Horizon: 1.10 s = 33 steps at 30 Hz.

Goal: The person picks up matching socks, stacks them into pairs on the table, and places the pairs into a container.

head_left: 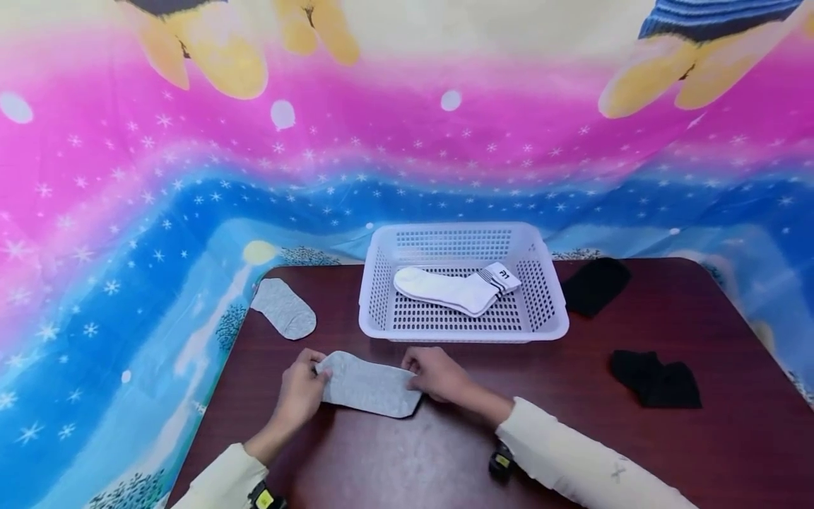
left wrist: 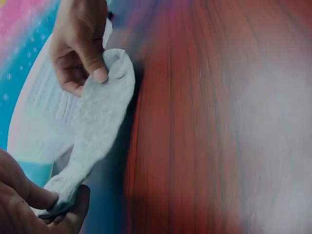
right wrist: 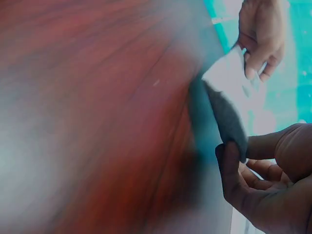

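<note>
Your L hand [head_left: 302, 387] & R hand [head_left: 437, 375] pinch opp. ends of gray sock [head_left: 369, 385], its long axis btwn them, approx. parallel to far edge of tabletop [head_left: 547, 382].

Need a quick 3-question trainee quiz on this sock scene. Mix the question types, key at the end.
1. True or false: the left hand and the right hand grip the same gray sock.

2. Fill in: in the head view, the black socks lie to the ____ of the basket.

3. Multiple choice: which color of sock lies inside the basket?
A) black
B) white
C) gray

Key:
1. True; each hand holds one end.
2. Right.
3. B; the white sock lies on the basket's floor.
</note>
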Each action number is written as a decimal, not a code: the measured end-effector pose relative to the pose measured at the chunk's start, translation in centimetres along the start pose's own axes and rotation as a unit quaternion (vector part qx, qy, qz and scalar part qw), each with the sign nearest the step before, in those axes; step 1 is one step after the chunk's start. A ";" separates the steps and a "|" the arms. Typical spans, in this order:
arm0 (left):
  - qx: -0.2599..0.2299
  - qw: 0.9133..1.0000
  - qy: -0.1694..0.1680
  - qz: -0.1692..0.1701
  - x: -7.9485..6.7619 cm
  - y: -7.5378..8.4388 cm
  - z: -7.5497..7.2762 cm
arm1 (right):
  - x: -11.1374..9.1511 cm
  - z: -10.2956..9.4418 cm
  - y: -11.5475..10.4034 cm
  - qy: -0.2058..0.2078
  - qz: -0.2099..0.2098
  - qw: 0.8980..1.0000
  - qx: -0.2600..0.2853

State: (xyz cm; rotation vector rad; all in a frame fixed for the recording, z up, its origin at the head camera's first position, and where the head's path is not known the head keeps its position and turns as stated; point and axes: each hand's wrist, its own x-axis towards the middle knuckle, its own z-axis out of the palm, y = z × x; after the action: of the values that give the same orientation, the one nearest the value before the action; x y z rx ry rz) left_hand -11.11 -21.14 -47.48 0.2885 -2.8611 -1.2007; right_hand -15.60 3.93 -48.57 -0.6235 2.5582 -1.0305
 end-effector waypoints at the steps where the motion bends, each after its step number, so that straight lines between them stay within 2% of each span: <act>1: -0.012 1.000 -0.008 -0.001 -0.3 0.3 0.3 | -0.6 -0.4 0.6 0.003 0.001 1.000 0.001; 4: -0.067 0.997 -0.036 0.006 -1.3 1.5 1.7 | -2.6 -1.7 2.3 0.013 -0.006 1.000 0.004; 8: -0.135 0.986 -0.096 0.032 -2.6 3.4 4.1 | -5.4 -3.6 4.5 0.020 -0.013 1.000 -0.002; 11: -0.124 0.983 -0.123 0.063 -3.3 4.7 5.7 | -7.2 -5.0 5.9 0.012 0.002 1.000 -0.009; 14: -0.092 0.984 -0.120 0.089 -3.6 5.6 6.9 | -8.6 -6.2 6.7 0.003 0.018 1.000 -0.014; 16: -0.082 0.984 -0.118 0.104 -3.8 5.9 7.6 | -9.2 -6.9 7.0 0.003 0.031 0.999 -0.020; 22: -0.055 0.977 -0.136 0.154 -4.0 6.3 9.2 | -10.3 -7.6 7.4 0.018 0.031 0.998 -0.052; 26: 0.028 0.973 -0.120 0.195 -4.1 6.5 9.7 | -10.7 -7.1 7.3 0.032 0.020 0.992 -0.119; 28: 0.082 0.967 -0.088 0.224 -4.3 6.8 9.8 | -10.9 -6.8 7.2 0.047 0.012 0.983 -0.175; 30: 0.127 0.956 -0.046 0.260 -4.5 7.0 10.0 | -11.1 -6.5 7.1 0.065 -0.007 0.972 -0.226; 33: 0.157 0.932 0.000 0.328 -4.8 7.4 10.2 | -11.5 -6.3 7.0 0.087 -0.065 0.959 -0.263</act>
State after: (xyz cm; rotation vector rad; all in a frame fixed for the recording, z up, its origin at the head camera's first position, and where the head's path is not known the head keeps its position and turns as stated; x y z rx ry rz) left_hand -8.51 -7.99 -49.21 -0.6198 -2.7579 -0.6152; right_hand -10.45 17.86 -47.77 -0.8735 3.0027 -0.4388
